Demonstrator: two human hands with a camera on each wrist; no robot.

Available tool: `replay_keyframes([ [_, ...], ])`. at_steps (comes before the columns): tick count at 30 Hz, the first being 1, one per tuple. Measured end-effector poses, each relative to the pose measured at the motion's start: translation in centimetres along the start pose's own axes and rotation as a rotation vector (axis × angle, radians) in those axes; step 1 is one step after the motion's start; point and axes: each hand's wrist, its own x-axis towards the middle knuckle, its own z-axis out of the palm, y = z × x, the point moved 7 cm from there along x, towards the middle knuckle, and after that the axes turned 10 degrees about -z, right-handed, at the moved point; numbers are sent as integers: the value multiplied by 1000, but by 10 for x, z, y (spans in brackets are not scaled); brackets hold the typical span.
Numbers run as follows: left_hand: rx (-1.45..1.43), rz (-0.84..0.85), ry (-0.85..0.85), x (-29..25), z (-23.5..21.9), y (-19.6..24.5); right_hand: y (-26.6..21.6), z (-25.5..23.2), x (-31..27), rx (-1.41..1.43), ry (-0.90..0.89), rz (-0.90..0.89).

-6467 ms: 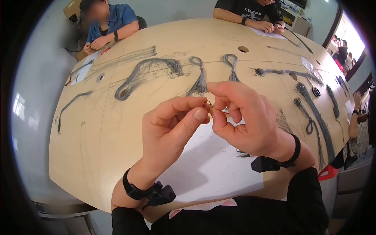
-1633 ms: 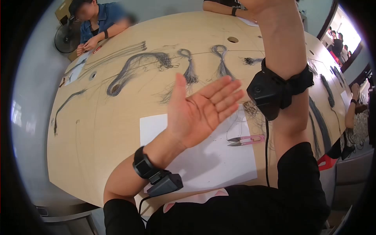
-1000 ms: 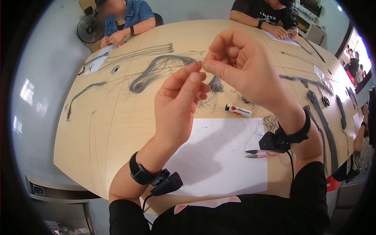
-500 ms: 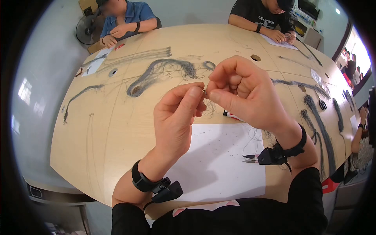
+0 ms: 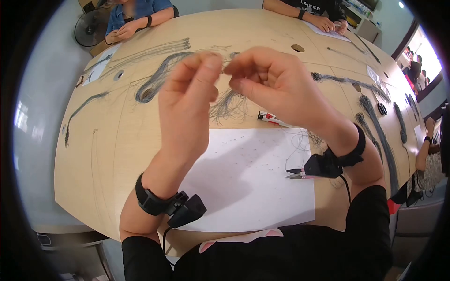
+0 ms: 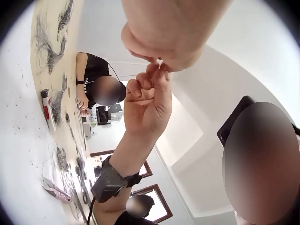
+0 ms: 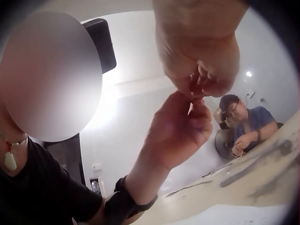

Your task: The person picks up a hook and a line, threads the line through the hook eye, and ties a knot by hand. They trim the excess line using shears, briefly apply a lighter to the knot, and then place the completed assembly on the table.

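Fingers (image 5: 212, 63) of both hands pinch a thin line above white paper (image 5: 253, 187), pink snips (image 5: 297, 174) and lighter (image 5: 274, 119) beside.

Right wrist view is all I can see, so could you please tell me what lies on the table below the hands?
Observer: A white sheet lies on the table, beneath the raised left hand and right hand.
Operator: Thank you. Are any tools near it?
Observer: Snips lie at the sheet's right edge, partly hidden by the right wrist's camera.
Operator: And beyond the sheet?
Observer: A grey thread bundle lies there, with a white and red lighter-like item to its right.
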Motion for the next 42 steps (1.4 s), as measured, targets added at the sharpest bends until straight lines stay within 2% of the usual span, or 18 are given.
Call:
replay_keyframes([
  [2, -26, -30, 83, 5, -5, 5, 8, -5, -1, -133, -51, 30],
  [4, -284, -4, 92, 9, -12, 11, 13, -16, 0, -277, -24, -88],
  [7, -417, 12, -39, 12, -33, 29, 24, -38, -4, -564, -69, -76],
  [12, -484, 135, -215, -1, -90, 89, 41, -74, -12, -652, -39, -105],
  [17, -440, 172, -43, -37, -154, 149, 44, -87, -20, -691, -53, -72],
  [20, -371, 265, 65, -81, -180, 192, 44, -59, -9, -674, -119, -204],
  [21, -315, 293, 107, -97, -189, 208, 36, -59, -15, -652, -131, -154],
  [24, -343, 321, 115, -147, -216, 256, 14, -43, -27, -608, -183, -63],
  [26, -273, 217, 52, -187, -229, 301, 1, -25, -30, -571, -231, -81],
  [28, 165, 344, 275, -248, -256, 377, -9, -15, -33, -551, -273, -82],
  [29, 167, 341, 285, -259, -250, 397, -12, -10, -35, -574, -314, -105],
  [31, 273, 82, -28, -264, -218, 407, -15, -3, -38, -592, -363, -126],
  [32, 271, 80, -18, -268, -227, 412, -14, -4, -39, -602, -354, -124],
  [37, 1231, 266, 869, -255, -323, 456, -9, -13, -36, -624, -356, -58],
  [38, 1546, 131, 888, -220, -321, 413, -5, -16, -38, -625, -374, -28],
  [39, 1271, 11, 991, -182, -290, 339, -2, -18, -40, -625, -390, 3],
  [41, 1258, -321, 801, -132, -327, 256, 4, -22, -47, -616, -391, 25],
  [42, 1221, -239, 796, -120, -319, 212, 8, -23, -51, -605, -396, 50],
])
